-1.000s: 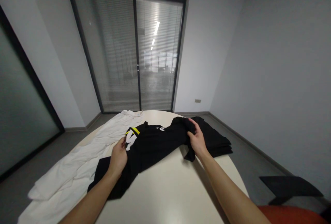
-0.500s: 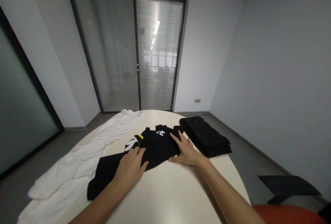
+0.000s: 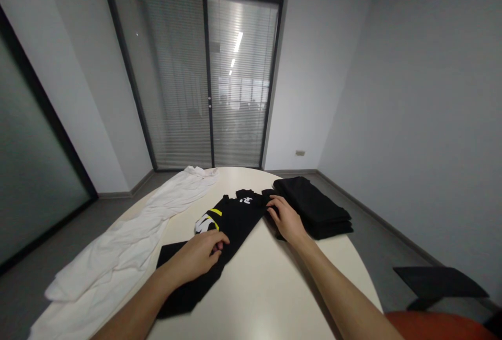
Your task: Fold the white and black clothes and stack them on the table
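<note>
Left hand point(image 3: 198, 257) palm down on the near part of the black garment point(image 3: 231, 219), fingers curled together and pinching a fold of cloth near its middle. Right hand point(image 3: 285, 219) flat on the far right edge of the same garment, fingers spread and pressing, gripping nothing. Black garment stretched in a long diagonal band across the middle of the surface point(image 3: 270, 287), from near left to far right, with white lettering and a yellow stripe showing at its far half.

Just right of the right hand, touching or nearly touching its fingers, a stack of folded black clothes point(image 3: 314, 206) at the far right edge of the surface. To the left, well apart from the hands, a long white garment point(image 3: 129, 235) draped along the left edge and crumpled at both ends. Beyond, glass doors with blinds point(image 3: 204, 78); at near right, a dark chair part point(image 3: 439, 282) and an orange seat edge point(image 3: 443, 327).

Compared with half a second ago: garment narrower, folded in lengthwise; left hand shifted right and closed on cloth; right hand moved farther up toward the stack.
</note>
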`<state>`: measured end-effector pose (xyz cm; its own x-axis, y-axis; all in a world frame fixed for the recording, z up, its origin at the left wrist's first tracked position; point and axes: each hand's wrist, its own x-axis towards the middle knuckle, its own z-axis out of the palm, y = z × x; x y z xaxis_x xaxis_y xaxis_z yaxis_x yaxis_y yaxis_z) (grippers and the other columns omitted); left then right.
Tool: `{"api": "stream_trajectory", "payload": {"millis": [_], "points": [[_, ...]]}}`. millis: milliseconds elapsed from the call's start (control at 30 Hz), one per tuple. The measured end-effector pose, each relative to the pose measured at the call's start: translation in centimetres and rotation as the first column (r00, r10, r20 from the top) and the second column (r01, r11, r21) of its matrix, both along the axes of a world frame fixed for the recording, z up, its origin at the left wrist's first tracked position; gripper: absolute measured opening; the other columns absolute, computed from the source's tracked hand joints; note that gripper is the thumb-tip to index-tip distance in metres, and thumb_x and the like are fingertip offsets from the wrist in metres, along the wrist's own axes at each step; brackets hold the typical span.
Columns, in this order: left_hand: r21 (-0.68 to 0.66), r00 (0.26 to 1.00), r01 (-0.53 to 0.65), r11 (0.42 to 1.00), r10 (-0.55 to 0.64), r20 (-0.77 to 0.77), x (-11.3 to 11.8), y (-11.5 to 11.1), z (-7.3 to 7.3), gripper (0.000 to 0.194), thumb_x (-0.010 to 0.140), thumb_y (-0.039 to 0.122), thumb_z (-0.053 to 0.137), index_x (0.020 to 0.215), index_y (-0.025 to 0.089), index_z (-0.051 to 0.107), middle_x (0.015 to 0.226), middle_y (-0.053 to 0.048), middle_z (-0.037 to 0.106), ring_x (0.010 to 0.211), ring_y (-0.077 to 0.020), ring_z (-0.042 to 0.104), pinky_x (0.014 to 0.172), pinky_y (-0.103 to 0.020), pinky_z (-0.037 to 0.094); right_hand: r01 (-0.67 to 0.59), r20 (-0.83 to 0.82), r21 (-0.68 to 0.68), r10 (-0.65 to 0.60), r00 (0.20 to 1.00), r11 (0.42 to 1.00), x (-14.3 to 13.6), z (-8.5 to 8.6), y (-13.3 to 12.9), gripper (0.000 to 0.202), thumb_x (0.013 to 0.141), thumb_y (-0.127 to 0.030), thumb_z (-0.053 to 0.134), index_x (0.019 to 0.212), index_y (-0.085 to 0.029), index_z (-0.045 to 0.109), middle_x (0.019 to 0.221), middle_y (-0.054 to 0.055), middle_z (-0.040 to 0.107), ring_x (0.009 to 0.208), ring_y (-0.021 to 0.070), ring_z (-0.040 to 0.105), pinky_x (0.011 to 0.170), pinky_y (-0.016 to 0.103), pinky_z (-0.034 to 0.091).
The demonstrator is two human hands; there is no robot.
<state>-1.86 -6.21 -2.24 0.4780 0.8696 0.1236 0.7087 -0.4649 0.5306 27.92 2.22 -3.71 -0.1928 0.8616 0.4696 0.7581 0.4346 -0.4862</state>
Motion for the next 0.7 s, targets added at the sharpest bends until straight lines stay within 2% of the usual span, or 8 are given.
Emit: {"api": "stream_trajectory", "payload": {"millis": [133, 233, 300, 367, 467, 533, 600, 700], "points": [[0.056, 0.999, 0.026, 0.998, -0.024, -0.036, -0.2, -0.2, 0.1, 0.036, 0.083, 0.014, 0.047, 0.108, 0.026, 0.069, 0.113, -0.004, 0.067, 0.100, -0.0197, 0.065, 0.090, -0.031, 0.049, 0.098, 0.065, -0.021, -0.097, 0.993, 0.995, 0.5, -0.6, 0.3, 0.019, 0.090, -0.031, 0.054, 0.104, -0.026, 0.066, 0.137, 0.006, 0.054, 0.111, 0.0242, 0.061, 0.089, 0.040, 0.051], [0.097, 0.994, 0.042, 0.994, -0.032, -0.107, -0.8, -0.1, 0.0, 0.033, 0.084, 0.014, 0.046, 0.104, 0.026, 0.070, 0.124, -0.004, 0.064, 0.109, -0.0210, 0.063, 0.096, -0.033, 0.047, 0.132, 0.170, -0.024, -0.126, 0.977, 0.991, 0.4, -0.4, 0.1, 0.030, 0.083, -0.027, 0.062, 0.113, -0.024, 0.064, 0.140, 0.011, 0.050, 0.115, 0.0290, 0.057, 0.093, 0.044, 0.048], [0.089, 0.990, 0.053, 0.995, -0.041, -0.132, -1.1, 0.0, 0.0, 0.029, 0.085, 0.014, 0.046, 0.099, 0.026, 0.069, 0.115, -0.004, 0.067, 0.105, -0.0211, 0.064, 0.091, -0.032, 0.048, 0.074, 0.220, 0.018, -0.076, 0.973, 0.997, -0.1, 0.1, -0.5, 0.039, 0.079, -0.025, 0.065, 0.118, -0.024, 0.062, 0.140, 0.012, 0.049, 0.122, 0.0320, 0.050, 0.098, 0.048, 0.043], [0.079, 0.994, 0.030, 0.996, -0.021, -0.105, -1.3, 0.3, 0.0, 0.024, 0.087, 0.017, 0.047, 0.095, 0.026, 0.067, 0.104, -0.003, 0.070, 0.096, -0.0211, 0.065, 0.085, -0.032, 0.048, -0.072, 0.246, 0.035, 0.061, 0.967, 0.997, -0.8, 0.7, -1.2, 0.045, 0.076, -0.028, 0.068, 0.120, -0.026, 0.060, 0.139, 0.012, 0.050, 0.128, 0.0323, 0.045, 0.103, 0.050, 0.038], [0.067, 0.995, -0.062, 0.996, 0.056, 0.082, -1.5, 1.0, 0.0, 0.020, 0.090, 0.025, 0.048, 0.097, 0.026, 0.067, 0.097, -0.003, 0.071, 0.090, -0.0209, 0.065, 0.081, -0.031, 0.047, -0.312, 0.283, -0.039, 0.310, 0.908, 0.949, -1.9, 1.2, -2.2, 0.042, 0.076, -0.035, 0.073, 0.115, -0.026, 0.061, 0.136, 0.010, 0.053, 0.128, 0.0303, 0.044, 0.107, 0.050, 0.033], [0.044, 0.955, -0.154, 0.987, 0.138, 0.262, -1.5, 1.5, 0.1, 0.020, 0.091, 0.031, 0.049, 0.098, 0.024, 0.066, 0.088, -0.002, 0.070, 0.081, -0.0199, 0.064, 0.076, -0.030, 0.048, -0.379, 0.297, -0.078, 0.385, 0.874, 0.922, -2.3, 1.2, -2.4, 0.027, 0.082, -0.037, 0.069, 0.107, -0.027, 0.065, 0.131, 0.008, 0.058, 0.125, 0.0285, 0.047, 0.106, 0.049, 0.032], [0.001, 0.875, -0.242, 0.970, 0.218, 0.431, -1.6, 2.0, 0.2, 0.022, 0.088, 0.038, 0.053, 0.095, 0.022, 0.067, 0.076, 0.000, 0.067, 0.071, -0.0186, 0.061, 0.068, -0.028, 0.047, -0.364, 0.272, -0.071, 0.369, 0.889, 0.929, -2.3, 1.1, -2.2, 0.016, 0.091, -0.037, 0.061, 0.101, -0.026, 0.067, 0.121, 0.007, 0.064, 0.118, 0.0266, 0.052, 0.103, 0.048, 0.035], [-0.072, 0.747, -0.303, 0.950, 0.284, 0.601, -1.8, 2.6, 0.3, 0.027, 0.082, 0.046, 0.061, 0.090, 0.021, 0.070, 0.071, -0.001, 0.066, 0.066, -0.0182, 0.060, 0.063, -0.027, 0.048, -0.288, 0.168, -0.026, 0.288, 0.943, 0.957, -1.7, 1.3, -1.4, 0.023, 0.097, -0.041, 0.052, 0.104, -0.026, 0.067, 0.109, 0.007, 0.069, 0.106, 0.0250, 0.059, 0.096, 0.044, 0.040]]}}
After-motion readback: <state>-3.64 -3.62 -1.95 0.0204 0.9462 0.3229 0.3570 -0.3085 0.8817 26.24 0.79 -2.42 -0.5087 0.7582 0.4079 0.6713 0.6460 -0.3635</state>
